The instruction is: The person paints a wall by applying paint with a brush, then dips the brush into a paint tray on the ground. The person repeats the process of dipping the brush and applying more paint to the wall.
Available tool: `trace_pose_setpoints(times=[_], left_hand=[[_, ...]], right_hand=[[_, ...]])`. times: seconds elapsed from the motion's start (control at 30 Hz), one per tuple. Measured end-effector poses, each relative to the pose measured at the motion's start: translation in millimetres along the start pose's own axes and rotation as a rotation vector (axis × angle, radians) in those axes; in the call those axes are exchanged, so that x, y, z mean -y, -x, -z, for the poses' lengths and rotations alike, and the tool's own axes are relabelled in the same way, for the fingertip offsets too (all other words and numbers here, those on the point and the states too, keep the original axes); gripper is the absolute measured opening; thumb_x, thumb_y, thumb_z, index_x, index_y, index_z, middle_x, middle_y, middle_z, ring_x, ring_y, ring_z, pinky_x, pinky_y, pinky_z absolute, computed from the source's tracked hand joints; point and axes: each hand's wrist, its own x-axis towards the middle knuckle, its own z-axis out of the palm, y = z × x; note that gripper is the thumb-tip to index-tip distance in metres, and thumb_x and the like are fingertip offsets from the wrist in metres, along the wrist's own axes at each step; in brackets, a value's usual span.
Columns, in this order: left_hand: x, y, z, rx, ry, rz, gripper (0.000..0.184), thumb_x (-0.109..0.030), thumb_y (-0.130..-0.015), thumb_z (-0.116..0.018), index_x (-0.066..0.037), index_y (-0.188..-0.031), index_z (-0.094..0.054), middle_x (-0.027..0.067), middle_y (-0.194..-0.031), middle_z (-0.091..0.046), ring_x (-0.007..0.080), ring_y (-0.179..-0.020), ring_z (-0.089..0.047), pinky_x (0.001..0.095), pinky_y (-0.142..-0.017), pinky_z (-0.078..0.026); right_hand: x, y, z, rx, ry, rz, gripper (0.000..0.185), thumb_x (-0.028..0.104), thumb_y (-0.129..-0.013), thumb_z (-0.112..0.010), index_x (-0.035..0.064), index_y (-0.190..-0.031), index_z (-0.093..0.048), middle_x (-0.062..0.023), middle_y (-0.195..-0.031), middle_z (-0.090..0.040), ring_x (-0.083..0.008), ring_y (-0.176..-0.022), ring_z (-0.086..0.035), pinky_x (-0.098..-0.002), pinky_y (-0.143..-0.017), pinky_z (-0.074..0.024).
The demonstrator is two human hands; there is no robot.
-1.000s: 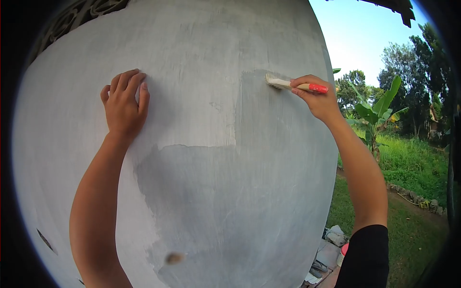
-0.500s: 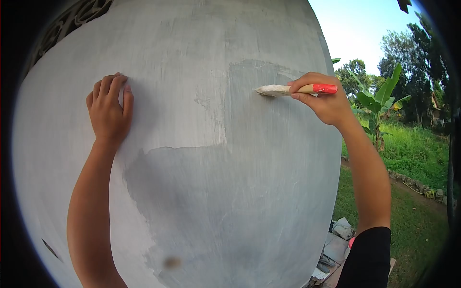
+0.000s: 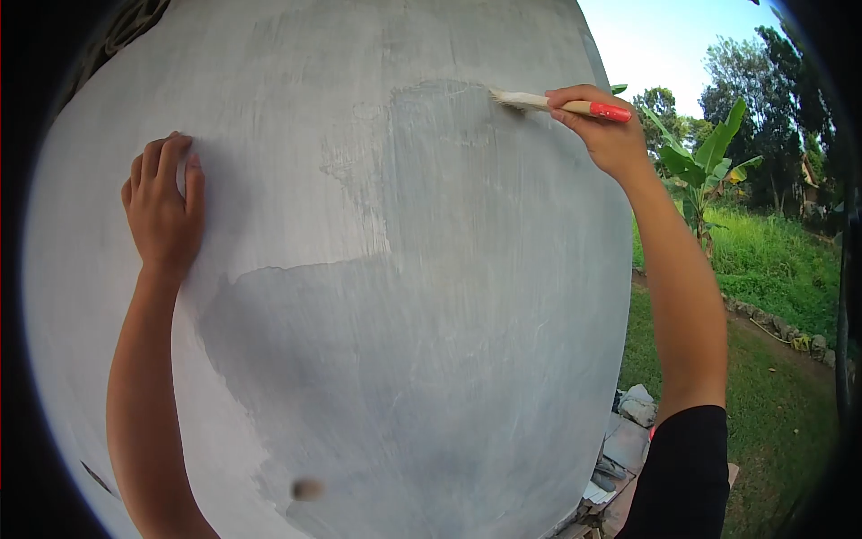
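Observation:
A paintbrush point(image 3: 561, 104) with a pale wooden handle and red end is gripped in my right hand point(image 3: 611, 135). Its whitish bristles touch the grey wall point(image 3: 287, 207) near the top of a darker, wet-looking patch point(image 3: 449, 162). That patch runs downward and spreads left across the lower wall. On the left, my left hand point(image 3: 164, 202) rests against the lighter wall surface, holding nothing, its thumb apart from its slightly bent fingers. A dark sleeve point(image 3: 687, 467) covers my right upper arm.
Beyond the wall's right edge are a banana plant point(image 3: 709, 166), grass and trees. Stones and slabs point(image 3: 627, 440) lie at the wall's foot on the right. A dark ornamental grille point(image 3: 126, 31) sits at the upper left.
My right hand has moved the brush upward along the wall, to the top of the darker patch. The view has shifted slightly; my left hand stays against the wall.

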Motion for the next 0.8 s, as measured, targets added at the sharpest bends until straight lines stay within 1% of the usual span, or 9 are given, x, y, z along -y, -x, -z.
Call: trace_pose_setpoints(times=[0.07, 0.13, 0.2, 0.3, 0.43, 0.53, 0.57, 0.63, 0.8], left_hand=[[0, 1, -1, 0.004, 0.019, 0.009, 0.024, -0.025, -0.091, -0.044, -0.012, -0.108, -0.055, 0.0027, -0.112, -0.056, 0.0206, -0.110, -0.050, 0.0375, -0.095, -0.034], [3, 0, -1, 0.031, 0.004, 0.003, 0.025, -0.026, -0.092, -0.044, -0.012, -0.109, -0.055, 0.0029, -0.111, -0.056, 0.0205, -0.110, -0.049, 0.0378, -0.096, -0.034], [3, 1, -1, 0.037, -0.012, 0.007, 0.025, -0.026, -0.092, -0.044, -0.012, -0.110, -0.055, 0.0031, -0.111, -0.056, 0.0204, -0.110, -0.050, 0.0379, -0.096, -0.034], [2, 2, -3, 0.030, -0.026, -0.001, 0.026, -0.027, -0.092, -0.044, -0.012, -0.110, -0.055, 0.0034, -0.110, -0.056, 0.0203, -0.109, -0.050, 0.0379, -0.096, -0.034], [5, 0, -5, 0.003, -0.021, -0.016, 0.026, -0.028, -0.092, -0.044, -0.013, -0.110, -0.055, 0.0036, -0.110, -0.056, 0.0203, -0.109, -0.050, 0.0376, -0.096, -0.034], [3, -1, -1, 0.061, -0.037, 0.020, 0.027, -0.028, -0.092, -0.044, -0.013, -0.112, -0.055, 0.0033, -0.111, -0.056, 0.0200, -0.110, -0.050, 0.0373, -0.097, -0.034], [4, -1, -2, 0.066, -0.036, 0.019, 0.027, -0.028, -0.092, -0.044, -0.013, -0.112, -0.055, 0.0033, -0.111, -0.056, 0.0200, -0.110, -0.050, 0.0373, -0.097, -0.034], [5, 0, -4, 0.047, -0.033, 0.017, 0.027, -0.029, -0.093, -0.043, -0.013, -0.111, -0.055, 0.0034, -0.111, -0.056, 0.0199, -0.110, -0.050, 0.0375, -0.098, -0.034], [7, 1, -9, 0.010, -0.052, -0.007, 0.027, -0.029, -0.093, -0.042, -0.014, -0.111, -0.055, 0.0035, -0.111, -0.055, 0.0198, -0.110, -0.050, 0.0380, -0.099, -0.034]], right_hand=[[-4, 18, -2, 0.015, -0.011, 0.092, 0.005, 0.008, -0.078, -0.067, 0.0077, -0.083, -0.067, -0.0030, -0.090, -0.068, -0.0146, -0.077, -0.061, -0.0259, -0.069, -0.0469], [-1, 22, 10, 0.178, 0.015, 0.105, 0.007, 0.010, -0.078, -0.069, 0.0075, -0.085, -0.067, -0.0035, -0.090, -0.068, -0.0154, -0.078, -0.062, -0.0266, -0.071, -0.0481], [2, 15, 16, 0.155, 0.027, 0.122, 0.008, 0.010, -0.078, -0.069, 0.0073, -0.086, -0.067, -0.0035, -0.092, -0.068, -0.0163, -0.082, -0.063, -0.0273, -0.074, -0.0495], [-4, -3, 4, -0.066, -0.023, 0.217, 0.008, 0.009, -0.079, -0.068, 0.0075, -0.087, -0.067, -0.0026, -0.093, -0.068, -0.0176, -0.081, -0.063, -0.0276, -0.074, -0.0492], [-4, 12, 0, 0.154, 0.095, 0.185, 0.008, 0.008, -0.079, -0.067, 0.0080, -0.087, -0.067, -0.0016, -0.097, -0.068, -0.0178, -0.083, -0.063, -0.0261, -0.076, -0.0488], [7, 18, 19, 0.202, 0.072, 0.139, 0.009, 0.008, -0.079, -0.068, 0.0080, -0.088, -0.067, -0.0030, -0.093, -0.068, -0.0176, -0.080, -0.062, -0.0273, -0.073, -0.0481], [8, 15, 20, 0.206, 0.071, 0.136, 0.009, 0.008, -0.079, -0.068, 0.0080, -0.088, -0.067, -0.0030, -0.093, -0.068, -0.0176, -0.080, -0.062, -0.0273, -0.073, -0.0481], [7, 5, 19, 0.014, -0.042, 0.095, 0.010, 0.009, -0.078, -0.069, 0.0078, -0.087, -0.067, -0.0042, -0.092, -0.068, -0.0175, -0.080, -0.062, -0.0278, -0.074, -0.0482], [-14, 25, 8, 0.046, 0.051, 0.106, 0.010, 0.007, -0.077, -0.069, 0.0065, -0.086, -0.067, -0.0042, -0.094, -0.069, -0.0163, -0.083, -0.063, -0.0259, -0.076, -0.0493]])
